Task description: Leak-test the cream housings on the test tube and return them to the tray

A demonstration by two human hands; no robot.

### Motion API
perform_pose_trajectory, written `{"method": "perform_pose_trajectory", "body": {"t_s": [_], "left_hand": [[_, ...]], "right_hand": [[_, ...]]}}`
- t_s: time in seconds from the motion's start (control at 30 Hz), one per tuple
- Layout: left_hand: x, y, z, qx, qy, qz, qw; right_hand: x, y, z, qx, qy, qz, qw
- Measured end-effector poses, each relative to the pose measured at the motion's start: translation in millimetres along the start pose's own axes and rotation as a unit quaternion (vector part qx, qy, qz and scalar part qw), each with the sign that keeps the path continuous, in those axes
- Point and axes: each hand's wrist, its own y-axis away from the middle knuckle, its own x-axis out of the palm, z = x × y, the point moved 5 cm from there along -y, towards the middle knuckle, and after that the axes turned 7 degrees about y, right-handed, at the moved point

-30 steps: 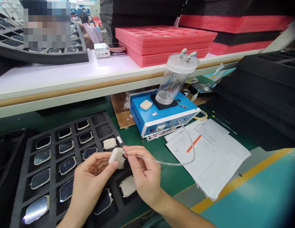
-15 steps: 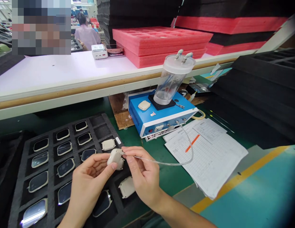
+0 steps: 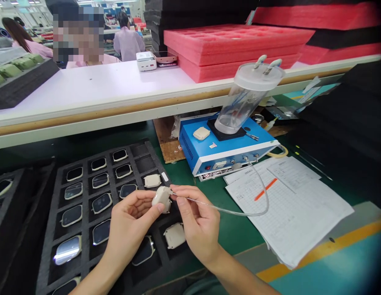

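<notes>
A cream smartwatch case (image 3: pixel 160 196) is tilted between the thumb and fingers of my left hand (image 3: pixel 127 225). My right hand (image 3: pixel 200 227) pinches the end of a clear thin tube (image 3: pixel 231 212), with its tip at the edge of the case; whether it is pressed into a hole I cannot tell. Both hands are over a black foam tray (image 3: pixel 86 221). Several watches lie in its pockets, most showing dark screens. Cream backs show on others, such as the watch (image 3: pixel 174 235) beside my right hand. The tube loops back to the front of a blue box (image 3: pixel 205 148).
A clear cylinder (image 3: pixel 236 104) and another cream watch case (image 3: pixel 201 133) rest on the blue box. Papers (image 3: pixel 288 213) with an orange strip lie to the right. Above is a white shelf (image 3: pixel 95 88) with red foam trays (image 3: pixel 227 51). Co-workers sit beyond it.
The camera view has turned left, so the bench and both hands appear further right. My hands keep the same hold on the watch case and tube.
</notes>
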Motion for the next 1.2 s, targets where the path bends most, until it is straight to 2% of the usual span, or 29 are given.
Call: {"method": "perform_pose_trajectory", "body": {"t_s": [0.5, 0.67, 0.73, 0.83, 0.9, 0.97, 1.07, 1.13, 1.2], "left_hand": [[-0.7, -1.8, 0.6, 0.019, -0.043, -0.006, 0.999], [-9.2, -11.4, -10.7, 0.075, -0.124, 0.003, 0.989], [-12.2, -28.2, -21.7, 0.124, -0.217, 0.010, 0.968], [-14.6, -65.6, -31.0, 0.170, -0.407, 0.017, 0.898], [-16.4, -89.0, -27.6, 0.157, -0.449, 0.024, 0.879], [-17.5, -99.8, -22.3, 0.156, -0.477, 0.024, 0.865], [-22.2, -80.4, -19.3, 0.185, -0.510, 0.010, 0.840], [-28.0, -44.3, -19.4, 0.206, -0.521, 0.011, 0.828], [-32.3, 2.9, -16.5, 0.214, -0.529, 0.038, 0.820]], "right_hand": [[1.2, -3.1, -1.8, -0.003, -0.007, -0.006, 1.000], [0.2, 0.8, -2.2, 0.005, -0.019, -0.006, 1.000], [-0.4, 3.2, -2.5, 0.009, -0.017, -0.007, 1.000], [1.0, 5.2, -4.1, 0.017, 0.002, 0.001, 1.000], [1.6, 5.6, -5.7, 0.026, 0.011, 0.005, 1.000], [0.7, 5.9, -7.3, 0.034, 0.020, 0.006, 0.999], [-3.0, 6.7, -8.3, 0.043, 0.035, 0.007, 0.998], [-5.8, 7.8, -6.9, 0.051, 0.036, 0.003, 0.998], [-7.2, 9.8, -3.4, 0.061, 0.028, -0.005, 0.998]]}}
